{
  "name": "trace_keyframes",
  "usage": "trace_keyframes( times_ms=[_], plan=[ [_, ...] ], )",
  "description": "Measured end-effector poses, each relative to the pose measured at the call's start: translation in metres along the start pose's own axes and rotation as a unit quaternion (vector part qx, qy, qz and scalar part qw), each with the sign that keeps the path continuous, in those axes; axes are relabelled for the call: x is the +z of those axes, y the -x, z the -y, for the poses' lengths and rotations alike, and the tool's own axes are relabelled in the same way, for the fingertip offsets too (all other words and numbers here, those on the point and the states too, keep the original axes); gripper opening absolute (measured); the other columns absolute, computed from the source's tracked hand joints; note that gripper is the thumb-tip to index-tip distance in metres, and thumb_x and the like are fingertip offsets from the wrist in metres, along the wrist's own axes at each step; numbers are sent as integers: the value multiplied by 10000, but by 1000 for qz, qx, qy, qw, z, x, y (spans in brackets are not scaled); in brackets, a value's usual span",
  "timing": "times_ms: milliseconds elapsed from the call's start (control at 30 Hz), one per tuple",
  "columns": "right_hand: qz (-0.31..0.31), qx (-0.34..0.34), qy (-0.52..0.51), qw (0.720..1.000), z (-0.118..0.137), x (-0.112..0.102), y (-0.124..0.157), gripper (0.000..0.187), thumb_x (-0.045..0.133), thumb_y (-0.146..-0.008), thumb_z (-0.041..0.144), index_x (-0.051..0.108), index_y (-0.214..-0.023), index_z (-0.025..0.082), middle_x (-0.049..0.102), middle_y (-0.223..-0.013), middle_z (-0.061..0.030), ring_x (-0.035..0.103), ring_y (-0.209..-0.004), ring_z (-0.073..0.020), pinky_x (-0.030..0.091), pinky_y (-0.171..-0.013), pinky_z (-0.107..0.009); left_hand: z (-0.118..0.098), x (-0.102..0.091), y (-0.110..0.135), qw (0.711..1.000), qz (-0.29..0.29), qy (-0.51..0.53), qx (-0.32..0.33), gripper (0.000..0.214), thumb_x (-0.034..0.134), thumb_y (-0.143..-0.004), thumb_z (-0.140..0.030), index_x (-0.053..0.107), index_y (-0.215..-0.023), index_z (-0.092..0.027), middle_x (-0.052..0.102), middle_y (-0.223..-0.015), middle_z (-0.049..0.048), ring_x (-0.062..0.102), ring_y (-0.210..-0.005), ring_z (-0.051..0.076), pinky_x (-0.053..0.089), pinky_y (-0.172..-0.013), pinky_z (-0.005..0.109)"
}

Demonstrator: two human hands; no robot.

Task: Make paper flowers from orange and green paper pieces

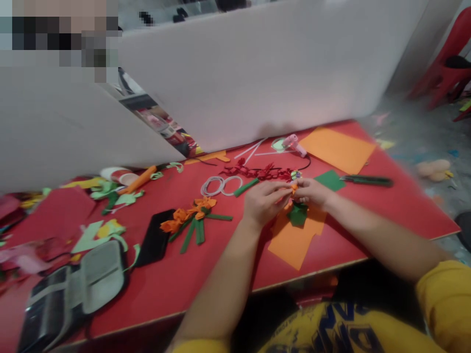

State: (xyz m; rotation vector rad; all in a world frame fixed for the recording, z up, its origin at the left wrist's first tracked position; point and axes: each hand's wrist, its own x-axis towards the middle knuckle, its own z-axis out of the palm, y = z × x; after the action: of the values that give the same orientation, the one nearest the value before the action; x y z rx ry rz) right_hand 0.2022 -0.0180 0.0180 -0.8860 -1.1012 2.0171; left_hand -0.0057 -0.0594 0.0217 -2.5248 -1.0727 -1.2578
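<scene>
Where the left hand (pixel 261 200) and the right hand (pixel 313 192) meet above the red worktop (pixel 152 289), an orange piece (pixel 294 189) is pinched between their fingers; the fingers of both hands are bent inward upon it, the exact share of grip being partly hidden; the piece is held above a green piece (pixel 297 214) and a near orange sheet (pixel 296 250); whether the green piece is joined to it cannot be told.

Beyond the hands, red flowers (pixel 267 171) are laid in a row; behind these, a pink glue gun (pixel 293 143) is placed beside a far orange sheet (pixel 336 149); to the right, a cutter (pixel 368 181) is set with its tip at a green card (pixel 331 181).

To the left of the hands, white rings (pixel 212 186) are noted near a green strip (pixel 246 187); orange flowers (pixel 198 208) with green stems (pixel 199 231) are grouped by a black phone (pixel 154 238); farther left, an open case (pixel 104 274) is found, with paper scraps (pixel 110 191) scattered behind it; the worktop is backed by a pale panel (pixel 257 83).
</scene>
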Motion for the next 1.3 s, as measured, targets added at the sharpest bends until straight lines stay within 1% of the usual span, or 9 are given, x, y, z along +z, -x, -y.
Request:
trace_keyframes(
  times_ms=[400,500,633,733,833,933,1000,1200,1300],
  plan=[
    [-17,-57,76,995,2,-1,3,362,928,-564,242,688,-830,188,703,-700,27,612,-618,-115,451,-581,-221,-1,-3,-3,1000,0,6,-5,139,789,-960,-236,834,-1068,-311,865,-1074,42,823,-935,210,644,-841,369],
    [-12,-65,85,994,3,-1,3,378,933,-573,279,677,-839,199,700,-705,32,612,-622,-123,429,-569,-223,-3,-5,-4,1000,0,17,-13,152,782,-947,-212,825,-1062,-301,859,-1079,46,822,-967,211,655,-888,371],
    [6,-90,109,990,1,-2,0,348,894,-611,303,662,-851,204,717,-750,16,643,-681,-149,479,-635,-258,-4,-3,-3,998,-15,45,-41,131,746,-937,-172,791,-1027,-257,839,-1074,56,803,-979,207,648,-874,350],
    [-3,-142,186,972,0,-4,0,263,810,-660,263,664,-874,215,695,-763,23,624,-693,-154,480,-656,-274,-4,1,-2,990,-19,84,-114,94,716,-920,-156,754,-968,-227,807,-1098,67,768,-926,190,610,-738,301],
    [-34,-202,310,928,0,-6,3,224,732,-685,184,671,-896,226,669,-770,25,582,-666,-152,440,-624,-275,-3,6,-1,978,-7,115,-174,65,694,-903,-151,718,-918,-210,772,-1130,79,730,-910,182,560,-669,270],
    [-39,-249,392,885,3,-6,7,239,690,-699,122,677,-912,230,700,-848,-3,623,-732,-177,470,-668,-291,-3,8,-1,969,2,148,-196,57,665,-912,-152,693,-903,-201,742,-1144,92,708,-912,178,533,-640,249],
    [-37,-266,415,869,5,-6,8,248,677,-704,99,676,-914,230,711,-869,-13,648,-776,-193,493,-714,-304,-3,8,-1,967,8,159,-199,52,651,-924,-162,682,-901,-198,727,-1146,99,701,-909,175,523,-624,236],
    [-24,-273,405,872,5,-4,9,259,665,-720,90,681,-938,228,734,-911,-25,678,-798,-201,522,-759,-320,-4,14,2,959,-1,196,-204,61,684,-946,-235,655,-987,-201,699,-1184,103,689,-864,157,543,-636,235],
    [-28,-282,393,875,5,-3,10,253,667,-735,108,682,-956,229,733,-903,-24,679,-796,-203,528,-762,-324,-5,20,5,933,-20,259,-250,185,724,-959,-323,640,-1087,-219,682,-1224,102,711,-925,170,576,-688,249]
  ],
)
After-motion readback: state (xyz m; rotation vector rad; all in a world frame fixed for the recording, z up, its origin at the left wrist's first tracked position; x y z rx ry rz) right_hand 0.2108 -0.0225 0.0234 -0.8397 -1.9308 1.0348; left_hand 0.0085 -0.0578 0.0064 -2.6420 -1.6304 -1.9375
